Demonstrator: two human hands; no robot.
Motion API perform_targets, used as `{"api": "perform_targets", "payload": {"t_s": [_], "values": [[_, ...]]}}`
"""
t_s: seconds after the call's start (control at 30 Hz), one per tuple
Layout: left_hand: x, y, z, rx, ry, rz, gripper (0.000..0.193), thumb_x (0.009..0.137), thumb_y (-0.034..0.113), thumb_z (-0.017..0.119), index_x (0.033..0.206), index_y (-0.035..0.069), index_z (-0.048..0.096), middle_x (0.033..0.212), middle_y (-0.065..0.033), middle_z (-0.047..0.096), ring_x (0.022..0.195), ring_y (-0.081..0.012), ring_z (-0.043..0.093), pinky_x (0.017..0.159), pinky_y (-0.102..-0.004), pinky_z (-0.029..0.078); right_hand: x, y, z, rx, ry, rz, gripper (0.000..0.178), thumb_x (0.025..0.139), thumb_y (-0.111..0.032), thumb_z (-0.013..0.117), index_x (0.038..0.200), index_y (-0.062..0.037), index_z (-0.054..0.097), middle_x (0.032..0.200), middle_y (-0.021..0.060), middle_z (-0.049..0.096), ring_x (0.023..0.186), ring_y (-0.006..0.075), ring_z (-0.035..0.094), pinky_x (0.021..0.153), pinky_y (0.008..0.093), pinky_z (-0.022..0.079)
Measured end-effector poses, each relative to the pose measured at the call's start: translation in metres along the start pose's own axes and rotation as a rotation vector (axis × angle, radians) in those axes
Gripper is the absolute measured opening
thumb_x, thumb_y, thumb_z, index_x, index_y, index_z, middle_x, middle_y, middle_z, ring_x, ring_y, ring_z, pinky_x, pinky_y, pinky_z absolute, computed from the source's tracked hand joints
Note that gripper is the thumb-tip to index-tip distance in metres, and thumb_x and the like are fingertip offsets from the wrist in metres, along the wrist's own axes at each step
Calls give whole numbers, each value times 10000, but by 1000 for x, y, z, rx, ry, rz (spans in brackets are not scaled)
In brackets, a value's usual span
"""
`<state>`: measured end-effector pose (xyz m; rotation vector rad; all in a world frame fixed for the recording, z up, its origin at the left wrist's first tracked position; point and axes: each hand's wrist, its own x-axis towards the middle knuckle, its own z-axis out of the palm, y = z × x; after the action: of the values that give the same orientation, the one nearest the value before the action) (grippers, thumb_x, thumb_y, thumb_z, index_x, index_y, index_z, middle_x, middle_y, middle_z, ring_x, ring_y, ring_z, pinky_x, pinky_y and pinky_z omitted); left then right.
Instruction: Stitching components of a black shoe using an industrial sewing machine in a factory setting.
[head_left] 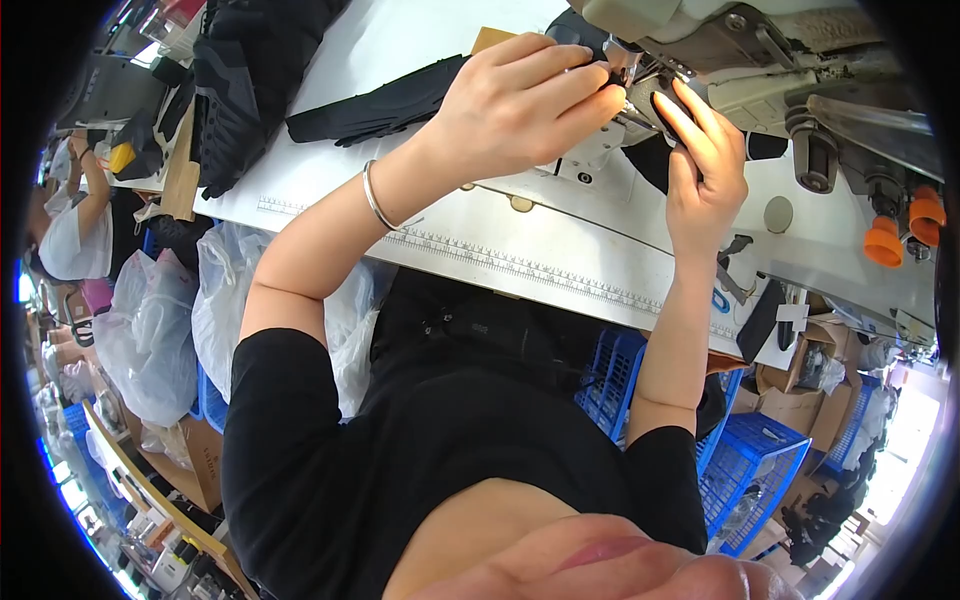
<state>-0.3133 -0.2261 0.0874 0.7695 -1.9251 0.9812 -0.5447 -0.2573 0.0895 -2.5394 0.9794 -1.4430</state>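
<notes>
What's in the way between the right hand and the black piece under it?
Nothing I can see. The black piece shows on both sides of the right hand, which lies right over it. The machine's shiny metal part is by the left hand's fingertips, not in between.

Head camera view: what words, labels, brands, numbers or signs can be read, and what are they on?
White table: ruler scale along the front edge; figures too small to read.
Cardboard box, lower left: dark sideways lettering, not quoted here.
Black clothing on the lap: small grey mark, too blurred to read.
Sewing machine: no lettering I can make out.
</notes>
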Motion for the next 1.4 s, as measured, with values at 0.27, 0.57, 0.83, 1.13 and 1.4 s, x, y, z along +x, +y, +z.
{"api": "perform_targets", "payload": {"t_s": [0.27, 0.57, 0.83, 1.13, 1.4], "values": [[1, 15, -9, -15, -88, -143, 214, 786, 59, 746, 999, 53, 763, 1074, -58, 756, 1003, -217, 725, 829, -314, 579, 12, 29, -6, 224, -228, 210, 460, 901, 72, 486, 1269, -48, 734, 1321, 94, 712, 1287, 221, 622, 1120, 331, 416], [-35, 63, 0, -1198, 232, -1661, 408, 1047, 238, 622, 1379, 3, 599, 1336, -76, 627, 1239, -194, 578, 1027, -316, 441, 17, 40, 2, 249, -163, 21, 469, 870, 34, 579, 1239, -177, 778, 887, 1, 727, 783, 122, 501, 779, 270, 448], [8, -6, 0, -1689, 967, -1456, 135, 1031, 105, 626, 1113, -3, 633, 1065, -89, 708, 956, -181, 681, 865, -342, 554, -14, -7, 25, 17, 223, -96, 374, 872, 64, 613, 1196, -65, 750, 1203, 101, 704, 1066, 289, 616, 1003, 366, 447], [-40, 41, -121, -1590, 1084, -1345, 188, 1042, 85, 602, 1210, 31, 665, 1199, -96, 725, 1107, -222, 703, 969, -387, 582, 0, -131, 56, 600, -35, -47, 258, 958, 36, 600, 1178, 3, 731, 1100, 106, 743, 937, 212, 660, 879, 318, 511], [-60, 60, -145, -1600, 1053, -1432, 266, 1027, 91, 624, 1288, 43, 623, 1253, -88, 698, 1139, -214, 681, 1010, -404, 555, 80, -188, 90, 609, -462, 118, 270, 972, -271, 719, 1012, -10, 773, 805, 47, 714, 745, 108, 624, 709, 255, 502]]}}
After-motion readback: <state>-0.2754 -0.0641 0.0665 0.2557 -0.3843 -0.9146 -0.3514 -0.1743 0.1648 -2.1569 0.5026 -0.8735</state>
